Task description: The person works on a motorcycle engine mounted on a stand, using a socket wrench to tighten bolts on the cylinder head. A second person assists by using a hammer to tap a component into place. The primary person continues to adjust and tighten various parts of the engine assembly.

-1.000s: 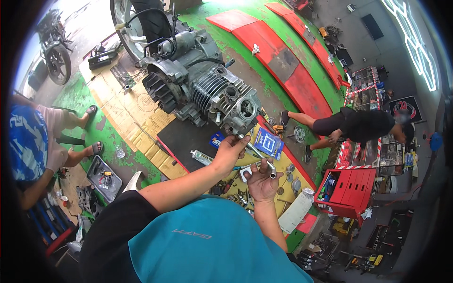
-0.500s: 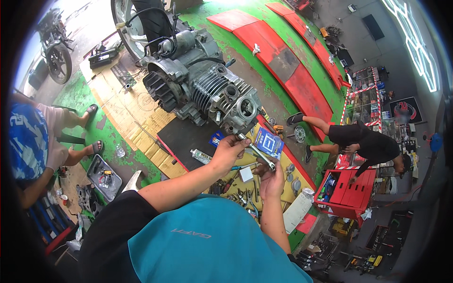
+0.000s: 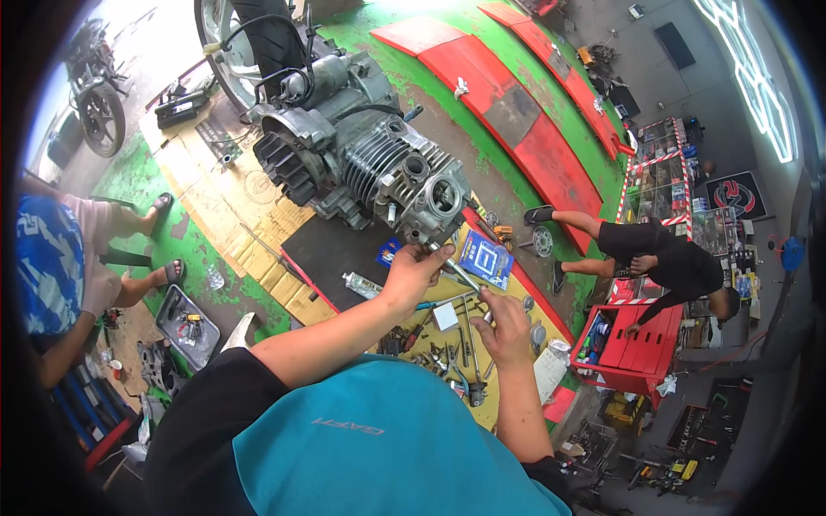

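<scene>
A: Left hand [image 3: 415, 277]: state?
B: Fingers closed on the upper end of a silver metal bar [image 3: 465, 278], thumb on top.
A: Right hand [image 3: 502, 325]?
B: Thumb and fingers pinched around the lower end of the same bar. So the bar runs aslant between the two hands, down toward the right one.
A: Anything beyond the left hand?
B: The engine [image 3: 403, 172], finned, with its open round ports just past the fingertips. Whether the bar's upper end touches it I can't fairly say; the fingers cover that spot.
A: Log the near surroundings.
B: Blue packet [image 3: 487, 259] to the right of the left hand and beyond the right hand. Tube [image 3: 362, 285] just left of the left hand. Small white box [image 3: 445, 316] left of the right hand, lying on a yellow sheet [image 3: 489, 411].
A: Nearer the body?
B: Pliers [image 3: 459, 371] with blue handles, left of and below the right hand, among loose tools.
A: Farther out?
B: Red tool chest [image 3: 634, 348], well to the right of the right hand. A co-worker [image 3: 675, 258] in dark clothes bends over there, one arm stretched to the chest. Grey tray [image 3: 188, 331], well left of the left hand, with small items inside.
</scene>
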Demonstrator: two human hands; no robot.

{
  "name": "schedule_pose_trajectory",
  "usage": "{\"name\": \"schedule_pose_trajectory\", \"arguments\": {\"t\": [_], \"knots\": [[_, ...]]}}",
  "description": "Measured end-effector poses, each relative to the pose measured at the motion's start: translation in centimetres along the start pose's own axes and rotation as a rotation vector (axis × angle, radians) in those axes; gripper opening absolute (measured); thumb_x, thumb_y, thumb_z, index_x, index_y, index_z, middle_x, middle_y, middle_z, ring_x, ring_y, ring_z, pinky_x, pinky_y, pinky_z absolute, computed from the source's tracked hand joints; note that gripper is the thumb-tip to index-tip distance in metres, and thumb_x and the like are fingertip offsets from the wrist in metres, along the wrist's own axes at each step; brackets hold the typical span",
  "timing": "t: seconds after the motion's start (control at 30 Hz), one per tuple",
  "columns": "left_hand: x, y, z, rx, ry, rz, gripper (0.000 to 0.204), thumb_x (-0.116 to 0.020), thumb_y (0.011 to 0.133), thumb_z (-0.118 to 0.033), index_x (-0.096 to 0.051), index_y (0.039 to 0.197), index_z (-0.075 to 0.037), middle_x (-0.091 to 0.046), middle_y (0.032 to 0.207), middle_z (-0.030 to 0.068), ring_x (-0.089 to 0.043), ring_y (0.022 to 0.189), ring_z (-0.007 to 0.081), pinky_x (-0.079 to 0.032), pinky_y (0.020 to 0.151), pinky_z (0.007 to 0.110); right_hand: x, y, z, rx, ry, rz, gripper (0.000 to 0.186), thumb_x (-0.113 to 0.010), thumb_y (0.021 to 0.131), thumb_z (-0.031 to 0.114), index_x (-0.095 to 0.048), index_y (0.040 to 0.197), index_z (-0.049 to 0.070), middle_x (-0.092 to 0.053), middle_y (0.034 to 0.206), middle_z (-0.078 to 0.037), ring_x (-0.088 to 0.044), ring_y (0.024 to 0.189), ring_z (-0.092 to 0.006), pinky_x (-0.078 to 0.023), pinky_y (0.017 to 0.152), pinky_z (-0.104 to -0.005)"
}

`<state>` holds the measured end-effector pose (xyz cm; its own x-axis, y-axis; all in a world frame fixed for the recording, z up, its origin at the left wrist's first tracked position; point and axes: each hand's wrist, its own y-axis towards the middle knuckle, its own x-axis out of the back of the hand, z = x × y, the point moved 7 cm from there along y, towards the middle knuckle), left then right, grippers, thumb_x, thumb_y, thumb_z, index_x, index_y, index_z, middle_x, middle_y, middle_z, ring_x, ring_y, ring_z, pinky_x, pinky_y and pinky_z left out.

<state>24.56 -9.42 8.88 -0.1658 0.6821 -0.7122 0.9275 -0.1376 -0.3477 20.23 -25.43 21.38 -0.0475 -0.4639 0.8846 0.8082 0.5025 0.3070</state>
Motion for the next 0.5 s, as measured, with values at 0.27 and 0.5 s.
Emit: {"name": "schedule_pose_trajectory", "arguments": {"t": [0.27, 0.5], "knots": [[-1.7, -1.2, 0.9, 0.046, -0.220, 0.222, 0.029, -0.061, 0.104, -0.018, -0.062, 0.127, 0.000, -0.057, 0.085, -0.0025, -0.044, 0.073, 0.0066, -0.036, 0.067, 0.025, -4.5, -1.8, -6.1, -0.973, 0.748, -0.016, 0.058, -0.044, 0.106, 0.052, -0.068, 0.098, -0.001, -0.064, 0.063, -0.013, -0.057, 0.048, -0.0239, -0.052, 0.065, -0.0416], [-0.8, -0.6, 0.8, -0.012, 0.000, 0.023, 0.021, -0.072, 0.097, -0.020, -0.062, 0.102, -0.003, -0.056, 0.075, -0.0024, -0.039, 0.062, 0.0060, -0.032, 0.055, 0.024, -1.6, -1.9, -3.0, -0.251, 0.040, -0.161, 0.039, -0.070, 0.089, 0.010, -0.061, 0.126, 0.001, -0.069, 0.102, -0.013, -0.064, 0.092, -0.0325, -0.048, 0.086, -0.0462]]}}
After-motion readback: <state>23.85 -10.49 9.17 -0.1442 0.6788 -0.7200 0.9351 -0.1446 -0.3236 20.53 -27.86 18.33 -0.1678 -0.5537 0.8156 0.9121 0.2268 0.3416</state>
